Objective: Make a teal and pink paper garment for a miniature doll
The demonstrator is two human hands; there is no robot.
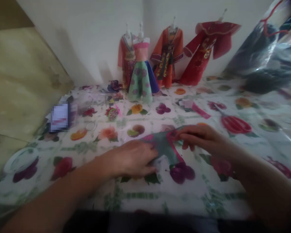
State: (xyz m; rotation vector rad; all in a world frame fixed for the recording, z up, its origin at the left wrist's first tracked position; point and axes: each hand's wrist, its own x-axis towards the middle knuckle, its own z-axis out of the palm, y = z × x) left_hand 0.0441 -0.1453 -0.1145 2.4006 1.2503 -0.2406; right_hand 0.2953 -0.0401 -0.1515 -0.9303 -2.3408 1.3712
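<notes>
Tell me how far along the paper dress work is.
Looks done: four small dresses stand on mannequin stands against the wall. In hand: the left hand presses a grey-and-pink paper piece flat on the fruit-print tablecloth, while the right hand pinches its upper edge. Left: that piece is still flat; red scissors lie unused nearby.

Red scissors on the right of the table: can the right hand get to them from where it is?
Probably yes. The red scissors lie flat on the tablecloth just beyond the right hand, with nothing between them; that hand rests on a small grey-and-pink garment piece.
</notes>
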